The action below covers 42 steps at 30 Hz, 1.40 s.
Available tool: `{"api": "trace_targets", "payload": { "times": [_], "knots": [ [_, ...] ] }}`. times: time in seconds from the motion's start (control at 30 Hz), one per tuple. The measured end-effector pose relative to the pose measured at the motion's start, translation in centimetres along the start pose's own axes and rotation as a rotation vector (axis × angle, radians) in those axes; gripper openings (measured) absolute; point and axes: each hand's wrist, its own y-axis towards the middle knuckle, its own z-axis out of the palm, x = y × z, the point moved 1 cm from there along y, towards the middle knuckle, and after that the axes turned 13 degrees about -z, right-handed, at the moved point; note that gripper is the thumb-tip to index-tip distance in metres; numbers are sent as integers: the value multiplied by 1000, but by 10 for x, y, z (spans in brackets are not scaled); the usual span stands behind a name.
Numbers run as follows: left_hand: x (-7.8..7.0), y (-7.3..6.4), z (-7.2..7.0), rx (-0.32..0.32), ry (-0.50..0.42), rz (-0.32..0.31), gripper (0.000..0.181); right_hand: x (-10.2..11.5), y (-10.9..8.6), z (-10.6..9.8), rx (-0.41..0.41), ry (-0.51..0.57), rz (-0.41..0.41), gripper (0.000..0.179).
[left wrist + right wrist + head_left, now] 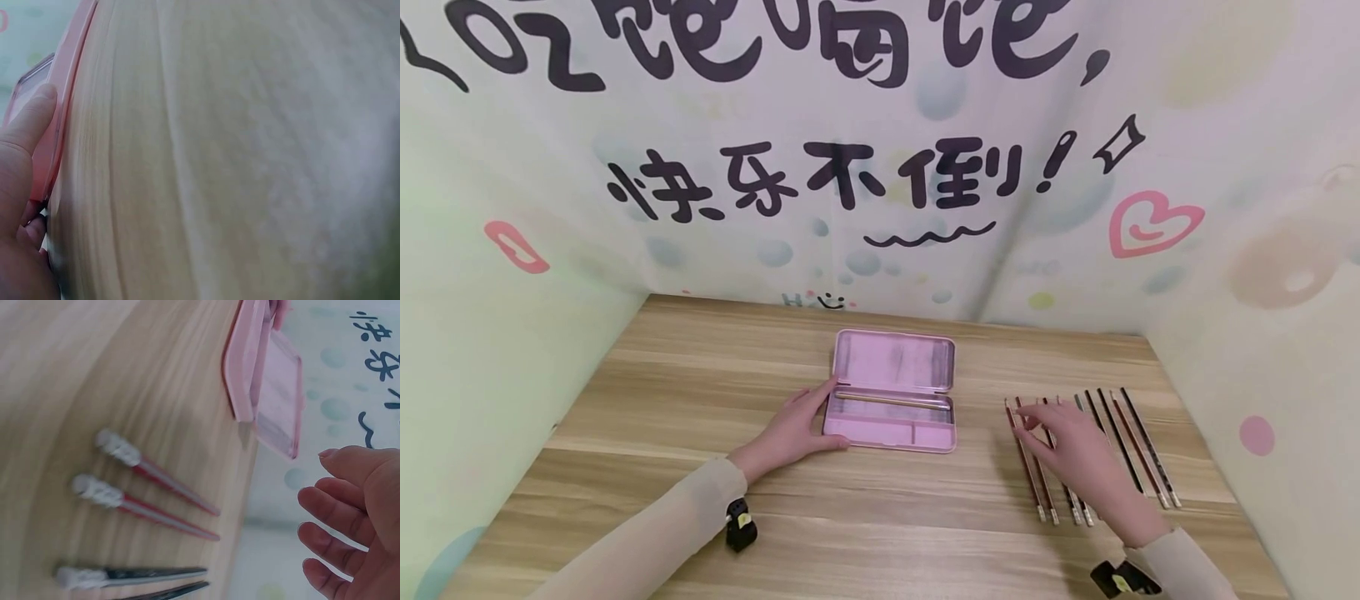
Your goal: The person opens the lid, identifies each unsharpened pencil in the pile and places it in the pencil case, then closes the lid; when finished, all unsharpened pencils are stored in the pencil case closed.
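A pink pencil case (891,432) lies on the table with its lid (891,361) raised behind it. One light-brown pencil (892,401) lies in its long back compartment. My left hand (790,429) holds the case at its left side, the thumb at the front edge and the fingers beside the hinge. In the left wrist view that thumb (34,115) overlaps the pink wall. My right hand (1078,454) hovers over a row of pencils, fingers loosely bent and nothing between them. Red pencils (1028,467) lie to its left, dark ones (1120,437) to its right; the hand hides some.
The wood-grain table (700,358) carries the case and pencils. A printed cloth (775,242) hangs along the back edge, with pale walls at both sides. White eraser ends (100,490) of the pencils point toward the person. Each wrist wears a small black device (741,525).
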Motion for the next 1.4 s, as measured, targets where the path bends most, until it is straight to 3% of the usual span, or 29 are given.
{"api": "trace_targets", "payload": {
  "times": [0.23,0.57,1.4],
  "knots": [
    [1,1,0,-6,-5,3,107,-13,-23,8,-4,-9,45,26],
    [1,1,0,-1,-4,1,107,-19,-38,20,104,-23,166,31],
    [1,1,0,-10,10,12,106,-20,-44,36,144,-117,144,26]
  ]
}}
